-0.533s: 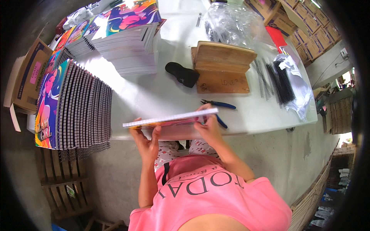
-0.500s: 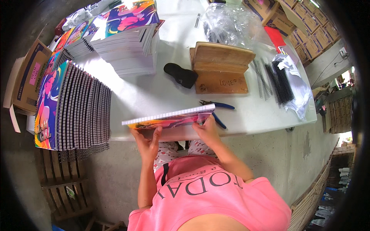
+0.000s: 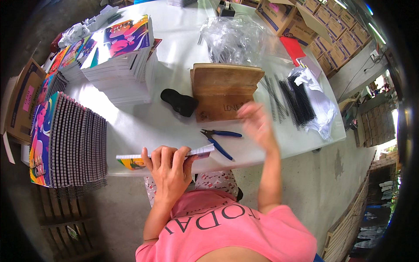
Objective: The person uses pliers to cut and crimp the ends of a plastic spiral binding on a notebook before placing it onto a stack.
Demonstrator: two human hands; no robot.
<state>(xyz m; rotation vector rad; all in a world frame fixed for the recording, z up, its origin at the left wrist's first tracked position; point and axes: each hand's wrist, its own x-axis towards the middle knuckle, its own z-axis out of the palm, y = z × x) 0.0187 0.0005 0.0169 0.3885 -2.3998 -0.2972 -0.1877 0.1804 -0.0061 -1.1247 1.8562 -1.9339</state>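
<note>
A notebook (image 3: 132, 163) is clasped by the left hand's (image 3: 168, 171) bent fingers at the near edge of the bench (image 3: 152, 131); whether anything is held by the blurred, loosely curled right hand (image 3: 256, 123) cannot be told.

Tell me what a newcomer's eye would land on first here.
Probably the vivid purple-and-orange covers of the coil-bound notebooks stacked at the table's left edge. Next, the pink shirt at the bottom centre, with the left hand gripping a notebook at the near edge. Then the blurred right hand, seen against the lower right corner of the folded wooden stand.
</note>
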